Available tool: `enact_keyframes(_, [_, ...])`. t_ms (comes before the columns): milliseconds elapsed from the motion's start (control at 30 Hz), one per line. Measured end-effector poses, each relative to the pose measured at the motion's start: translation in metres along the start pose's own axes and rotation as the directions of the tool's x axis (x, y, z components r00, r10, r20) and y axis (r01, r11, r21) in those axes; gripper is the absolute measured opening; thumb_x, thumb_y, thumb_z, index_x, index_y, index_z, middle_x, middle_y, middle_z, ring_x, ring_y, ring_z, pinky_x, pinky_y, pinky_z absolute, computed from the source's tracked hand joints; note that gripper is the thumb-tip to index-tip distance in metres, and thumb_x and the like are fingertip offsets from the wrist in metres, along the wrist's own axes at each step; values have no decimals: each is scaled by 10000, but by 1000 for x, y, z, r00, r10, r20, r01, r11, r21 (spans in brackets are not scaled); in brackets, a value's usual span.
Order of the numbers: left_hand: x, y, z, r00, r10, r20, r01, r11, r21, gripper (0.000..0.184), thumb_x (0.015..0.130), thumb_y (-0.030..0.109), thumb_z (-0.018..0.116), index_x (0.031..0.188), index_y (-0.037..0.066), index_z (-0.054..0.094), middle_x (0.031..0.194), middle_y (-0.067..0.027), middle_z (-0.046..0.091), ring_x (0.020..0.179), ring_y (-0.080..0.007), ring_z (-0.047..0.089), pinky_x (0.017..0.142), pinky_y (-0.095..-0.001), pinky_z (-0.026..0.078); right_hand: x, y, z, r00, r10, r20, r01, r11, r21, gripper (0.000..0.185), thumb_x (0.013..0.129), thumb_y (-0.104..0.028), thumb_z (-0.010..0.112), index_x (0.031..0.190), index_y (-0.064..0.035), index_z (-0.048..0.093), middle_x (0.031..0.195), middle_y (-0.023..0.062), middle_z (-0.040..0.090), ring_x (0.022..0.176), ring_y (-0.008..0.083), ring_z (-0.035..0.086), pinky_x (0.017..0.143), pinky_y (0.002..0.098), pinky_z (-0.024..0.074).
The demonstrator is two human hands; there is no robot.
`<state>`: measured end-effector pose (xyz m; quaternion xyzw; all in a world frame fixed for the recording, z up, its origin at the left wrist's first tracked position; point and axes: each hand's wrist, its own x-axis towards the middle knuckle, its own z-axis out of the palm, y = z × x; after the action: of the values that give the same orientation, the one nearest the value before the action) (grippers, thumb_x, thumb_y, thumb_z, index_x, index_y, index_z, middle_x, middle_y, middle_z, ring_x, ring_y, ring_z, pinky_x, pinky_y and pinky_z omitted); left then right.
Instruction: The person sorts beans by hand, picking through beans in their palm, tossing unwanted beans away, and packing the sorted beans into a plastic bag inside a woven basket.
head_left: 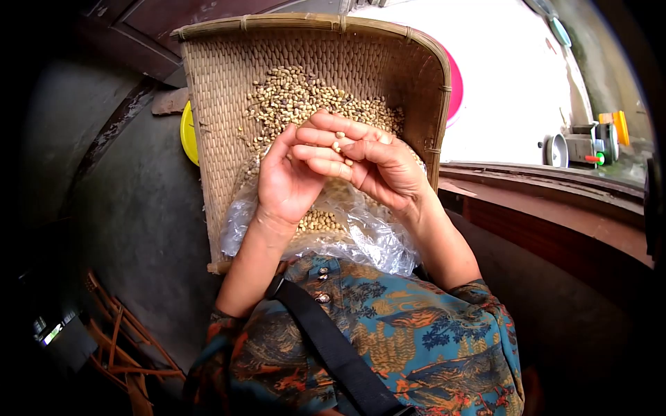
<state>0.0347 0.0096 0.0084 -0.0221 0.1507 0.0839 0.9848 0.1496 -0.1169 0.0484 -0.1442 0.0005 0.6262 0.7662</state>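
My right hand (385,166) is turned palm up, its fingers pointing left. Several small pale beans (340,135) lie on those fingers, and the thumb presses down beside them. Against its fingertips rests my left hand (291,184), cupped with the palm up and the thumb raised; nothing shows in its palm, and its other fingers are partly hidden behind the right hand. Below both hands, a heap of tan and darker beans (295,93) is spread in a woven basket tray (222,90). Clear plastic (378,239) with more beans (319,222) lies nearer my body.
A yellow round object (188,135) shows left of the tray, and a pink one (455,83) behind its right side. A wooden sill (555,201) runs along the right. At lower left stands a wooden folding frame (121,340). A metal bowl (556,150) is farther right.
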Motion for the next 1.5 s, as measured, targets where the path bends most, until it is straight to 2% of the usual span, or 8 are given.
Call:
enact_keyframes(200, [4, 0, -7, 958, -114, 262, 149, 982, -118, 469, 1050, 313, 346, 1123, -80, 590, 1026, -155, 646, 937, -200, 593, 907, -338, 500, -1, 0, -1, 1000, -5, 4, 5, 1000, 19, 492, 891, 112, 382, 1379, 151, 344, 1334, 335, 474, 1200, 467, 542, 1067, 485, 466])
enact_keyframes(300, [-1, -1, -1, 998, -43, 51, 47, 995, -83, 474, 1052, 312, 333, 1133, -79, 588, 1041, -167, 649, 920, -200, 590, 909, -337, 499, -1, 0, -1, 1000, -16, 18, 15, 999, 39, 463, 914, 95, 391, 1372, 152, 353, 1324, 334, 483, 1198, 463, 546, 1063, 479, 472])
enact_keyframes(600, [4, -3, -12, 943, -101, 318, 153, 978, -143, 436, 1037, 311, 387, 1231, -51, 533, 891, 1, 492, 806, -134, 495, 844, -337, 455, 3, -1, -15, 994, 54, 99, -54, 999, -4, 415, 1016, -63, 423, 1397, 91, 369, 1216, 291, 587, 1104, 381, 633, 957, 426, 559])
enact_keyframes(700, [2, -5, 0, 972, -59, 228, 67, 997, -29, 419, 1031, 282, 411, 1265, -51, 510, 946, -4, 524, 848, -138, 521, 867, -333, 458, 7, -3, -15, 989, 3, 151, -4, 1000, 10, 427, 1032, -103, 405, 1425, 54, 348, 1217, 298, 585, 1071, 388, 647, 924, 428, 576])
enact_keyframes(900, [1, -3, -12, 989, -10, 150, 35, 986, -160, 301, 1009, 203, 463, 1179, -26, 560, 1089, -72, 604, 1018, -172, 580, 950, -351, 476, 7, -7, 7, 999, -38, -4, 38, 997, 70, 480, 1039, -175, 401, 1455, 41, 296, 1284, 339, 521, 1167, 444, 574, 1013, 506, 503])
enact_keyframes(1000, [4, -1, -19, 979, -12, 205, 53, 979, -198, 268, 1008, 191, 462, 1121, -14, 592, 1105, -95, 624, 1060, -178, 580, 983, -367, 473, 5, -6, 7, 998, -62, 0, 62, 997, 38, 522, 982, -69, 454, 1443, 87, 266, 1359, 347, 448, 1223, 450, 528, 1061, 516, 458])
enact_keyframes(1233, [0, -2, -11, 989, 37, 142, -37, 999, 2, 280, 1015, 215, 465, 1075, -6, 625, 1110, -96, 640, 1080, -192, 580, 1005, -372, 464, 2, -6, 3, 997, -76, -23, 76, 996, -36, 570, 893, 115, 440, 1435, 111, 263, 1383, 326, 433, 1263, 419, 507, 1094, 455, 443])
enact_keyframes(1500, [-2, -3, -4, 997, 83, 10, -83, 997, -2, 247, 1018, 171, 440, 1086, -8, 597, 1047, -102, 652, 995, -183, 606, 954, -362, 477, -1, -5, 0, 996, -87, -6, 86, 995, -52, 517, 932, 79, 453, 1420, 120, 288, 1367, 321, 455, 1271, 419, 500, 1094, 436, 445])
